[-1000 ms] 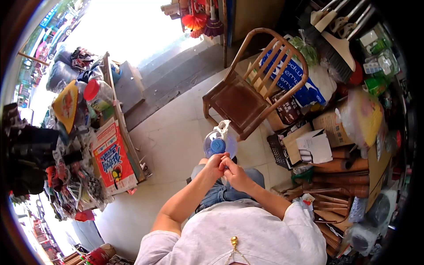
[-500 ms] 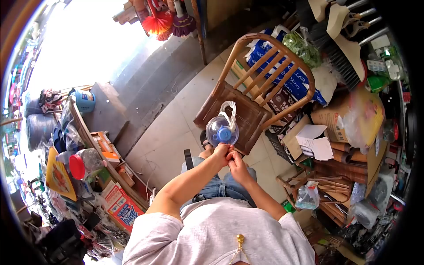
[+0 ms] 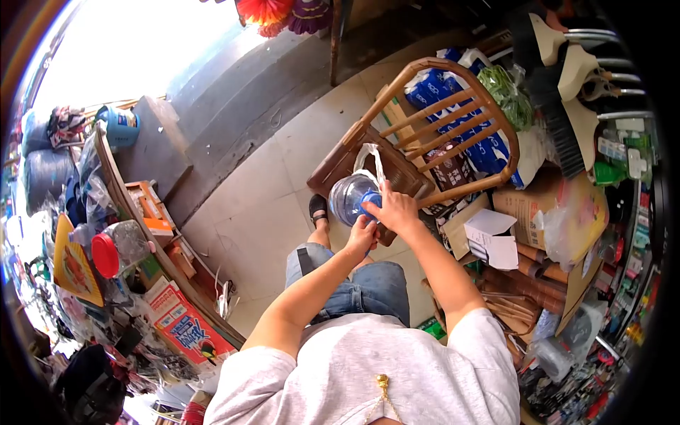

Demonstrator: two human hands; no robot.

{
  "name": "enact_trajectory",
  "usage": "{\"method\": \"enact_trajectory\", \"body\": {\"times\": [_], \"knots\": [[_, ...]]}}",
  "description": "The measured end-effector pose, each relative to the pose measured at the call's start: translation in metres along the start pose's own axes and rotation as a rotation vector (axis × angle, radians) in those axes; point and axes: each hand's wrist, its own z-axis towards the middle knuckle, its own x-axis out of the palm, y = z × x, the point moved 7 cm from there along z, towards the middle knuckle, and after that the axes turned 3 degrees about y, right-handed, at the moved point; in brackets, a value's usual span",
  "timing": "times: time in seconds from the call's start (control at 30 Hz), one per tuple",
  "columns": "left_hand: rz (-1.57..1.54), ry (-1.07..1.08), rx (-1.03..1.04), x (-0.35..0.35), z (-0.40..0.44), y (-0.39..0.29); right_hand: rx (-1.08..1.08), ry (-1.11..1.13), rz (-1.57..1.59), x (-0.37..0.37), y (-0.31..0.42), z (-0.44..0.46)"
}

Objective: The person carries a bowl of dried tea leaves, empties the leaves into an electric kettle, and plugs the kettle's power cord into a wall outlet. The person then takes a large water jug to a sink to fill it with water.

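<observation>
A clear plastic bottle (image 3: pixel 344 196) with a blue cap stands tilted on the brown chair seat (image 3: pixel 333 167), its cap end towards me. A white strap (image 3: pixel 370 157) loops up from the bottle. My right hand (image 3: pixel 397 210) is closed at the bottle's neck, with its thumb and fingers against the blue cap. Just below, my left hand (image 3: pixel 362 236) is closed close to the cap. A bit of blue shows by its fingers, but what it holds is hidden.
The wooden chair's slatted back (image 3: pixel 453 127) rises at the right, with blue packs (image 3: pixel 435 92) behind it. Brooms (image 3: pixel 567 85) and a cardboard box (image 3: pixel 520 209) crowd the right side. A goods-laden shelf with a red-lidded jar (image 3: pixel 106 255) stands left.
My hands were together below the cap; now my right hand has moved up onto the bottle's neck. My left hand stays low. The bottle has tilted, and the view has shifted.
</observation>
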Motion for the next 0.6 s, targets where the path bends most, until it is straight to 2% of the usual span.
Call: {"method": "enact_trajectory", "body": {"times": [0.07,0.17,0.3,0.37,0.4,0.47,0.5,0.6], "knots": [[0.044,-0.050,0.045,-0.007,0.000,-0.006,-0.034,0.060,-0.052,0.008,0.010,0.008],[0.195,0.013,0.037,-0.013,0.003,-0.010,-0.079,0.028,-0.096,0.010,0.016,0.007],[0.152,0.051,-0.001,-0.023,0.002,-0.009,-0.087,0.037,-0.091,0.015,0.016,0.000],[0.180,0.017,0.004,-0.024,-0.001,-0.012,-0.299,-0.147,-0.165,0.007,0.029,-0.009],[0.178,0.020,0.000,-0.025,-0.001,-0.014,-0.295,-0.145,-0.167,0.010,0.029,-0.009],[0.195,0.018,-0.003,-0.029,-0.002,-0.015,-0.460,-0.199,-0.338,0.017,0.041,-0.015],[0.199,0.023,-0.006,-0.030,-0.001,-0.017,-0.557,-0.228,-0.327,0.022,0.038,-0.014],[0.288,0.020,0.015,-0.032,0.000,-0.024,-0.443,-0.203,-0.146,-0.003,0.037,-0.016]]}}
